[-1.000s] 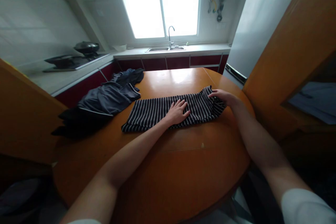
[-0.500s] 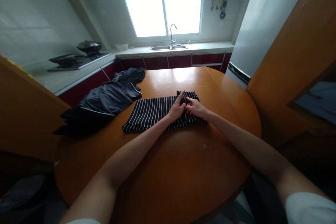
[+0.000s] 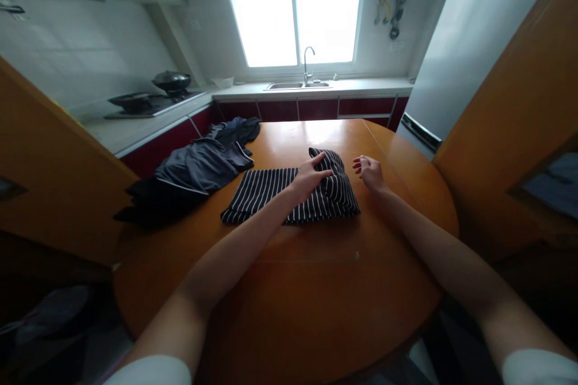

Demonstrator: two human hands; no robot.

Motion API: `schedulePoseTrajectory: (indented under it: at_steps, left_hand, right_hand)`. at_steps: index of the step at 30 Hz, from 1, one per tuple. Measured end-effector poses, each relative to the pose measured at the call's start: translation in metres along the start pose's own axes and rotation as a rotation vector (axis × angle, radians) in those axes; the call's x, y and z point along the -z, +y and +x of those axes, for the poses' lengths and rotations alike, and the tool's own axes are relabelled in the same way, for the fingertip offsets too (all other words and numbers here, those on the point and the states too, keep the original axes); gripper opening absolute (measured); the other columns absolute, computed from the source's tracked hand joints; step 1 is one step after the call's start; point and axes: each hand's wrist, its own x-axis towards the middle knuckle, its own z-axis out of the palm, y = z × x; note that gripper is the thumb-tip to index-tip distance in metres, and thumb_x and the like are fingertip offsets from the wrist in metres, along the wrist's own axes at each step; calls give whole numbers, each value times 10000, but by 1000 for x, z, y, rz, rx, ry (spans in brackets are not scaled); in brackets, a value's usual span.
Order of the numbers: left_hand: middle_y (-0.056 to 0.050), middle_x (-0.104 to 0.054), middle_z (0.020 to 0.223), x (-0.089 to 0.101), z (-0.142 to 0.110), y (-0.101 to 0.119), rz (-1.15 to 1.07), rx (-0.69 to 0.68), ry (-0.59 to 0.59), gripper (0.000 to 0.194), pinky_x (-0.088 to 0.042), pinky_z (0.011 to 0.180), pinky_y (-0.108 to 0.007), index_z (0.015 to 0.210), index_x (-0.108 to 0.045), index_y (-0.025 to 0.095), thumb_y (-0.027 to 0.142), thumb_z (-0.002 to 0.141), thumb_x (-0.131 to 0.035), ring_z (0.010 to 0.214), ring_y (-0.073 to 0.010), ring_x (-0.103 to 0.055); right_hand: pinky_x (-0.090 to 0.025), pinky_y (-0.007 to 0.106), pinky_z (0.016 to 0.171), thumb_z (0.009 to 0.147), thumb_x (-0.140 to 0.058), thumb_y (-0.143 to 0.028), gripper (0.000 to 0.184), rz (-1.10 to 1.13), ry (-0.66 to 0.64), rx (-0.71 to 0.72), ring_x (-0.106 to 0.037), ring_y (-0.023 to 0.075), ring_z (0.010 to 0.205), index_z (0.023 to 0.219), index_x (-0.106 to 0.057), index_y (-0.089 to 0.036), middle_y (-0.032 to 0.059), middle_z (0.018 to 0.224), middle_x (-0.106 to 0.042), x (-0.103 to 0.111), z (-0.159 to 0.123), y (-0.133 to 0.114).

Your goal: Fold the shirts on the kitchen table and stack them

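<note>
My left hand (image 3: pixel 310 175) lies flat on the striped shirt (image 3: pixel 289 195) in the middle of the table (image 3: pixel 316 289), and my right hand (image 3: pixel 371 172) is open and empty at its 3 o'clock side, near it.

striped garment (image 3: pixel 289 195) on table (image 3: pixel 316 289), clothes pile (image 3: pixel 194 171) left

Striped garment (image 3: pixel 271 189): soft matt knit cloth, dark with thin white lines. Round table (image 3: pixel 316 289): varnished orange wood, smooth and glossy, reflecting window light. Dark garment (image 3: pixel 198 165): thin, slightly sheeny fabric with pale piping. Faucet (image 3: pixel 307 60): polished metal. Wall tiles (image 3: pixel 81 60): glazed, smooth white
</note>
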Motion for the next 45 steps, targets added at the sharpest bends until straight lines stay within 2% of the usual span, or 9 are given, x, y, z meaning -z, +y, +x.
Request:
schedulePoseTrajectory:
  at_steps: [5, 11, 15, 20, 25, 34, 39, 42, 45]
  left_hand:
    - [-119, -709, 1231, 32, -2, 47, -238, -22, 47, 772, -562, 643, -191, 1514, -506, 206, 27, 801, -744, 741, -96, -687]
    - [-76, -750, 1067, 110, -26, 80, -241, 7, 110, 720, -538, 575, -162, 1472, -554, 175, 19, 788, -717, 630, -71, -651]
    - [-70, -746, 1112, 169, -48, 66, -145, 82, 143, 709, -541, 581, -168, 1428, -604, 208, 60, 754, -766, 689, -96, -687]
    - [-70, -710, 1263, 220, -73, 13, -70, 248, 124, 813, -583, 684, -207, 1416, -611, 246, 73, 651, -827, 884, -165, -724]
    - [-78, -651, 1384, 232, -74, -26, 86, 331, 166, 786, -583, 806, -237, 1364, -650, 220, 12, 614, -761, 1063, -211, -702]
    - [-90, -667, 1363, 240, -60, -43, 161, 217, 210, 755, -535, 971, -298, 1392, -626, 194, 20, 664, -727, 1176, -227, -657]
    - [-104, -704, 1268, 248, -69, -37, 200, 275, 232, 625, -545, 818, -253, 1325, -681, 199, 201, 717, -830, 1028, -200, -685]
    - [-101, -708, 1227, 254, -83, -23, 329, 366, 124, 633, -525, 665, -216, 1348, -675, 241, 325, 742, -838, 936, -195, -678]
    - [-109, -667, 1290, 256, -95, -12, 410, 379, 32, 778, -527, 627, -218, 1374, -660, 273, 305, 636, -906, 895, -202, -673]
  right_hand:
    - [-514, 276, 689, 908, -402, -612, 546, 44, -98, 74, -649, 192, 855, 1043, -672, -157, 130, 1047, -714, -11, -8, 3]
    - [-537, 358, 887, 930, -422, -661, 620, 137, -233, 256, -642, 245, 1106, 1242, -653, -177, 139, 1242, -687, -40, -42, -9]
    - [-451, 447, 1093, 997, -411, -605, 579, 145, -303, 510, -558, 268, 1297, 1406, -568, -227, 133, 1417, -588, -57, -76, -21]
    - [-326, 541, 1210, 926, -622, -496, 713, -146, -439, 786, -358, 317, 1475, 1567, -395, -284, 123, 1582, -413, -71, -113, -29]
    - [-303, 587, 1215, 842, -722, -405, 861, -342, -490, 850, -283, 360, 1513, 1600, -337, -271, 135, 1639, -329, -81, -127, -26]
    - [-298, 593, 1223, 801, -634, -175, 841, -379, -514, 874, -279, 351, 1519, 1591, -365, -273, 104, 1640, -343, -81, -123, -22]
    - [-297, 584, 1228, 772, -616, -137, 818, -399, -520, 886, -283, 343, 1517, 1559, -425, -252, 102, 1639, -344, -80, -123, -21]
    - [-293, 576, 1232, 778, -613, -143, 785, -406, -526, 882, -285, 342, 1515, 1541, -451, -228, 112, 1636, -347, -79, -123, -21]
    - [-293, 580, 1230, 784, -610, -148, 772, -400, -529, 880, -286, 341, 1514, 1536, -458, -235, 108, 1636, -348, -79, -123, -21]
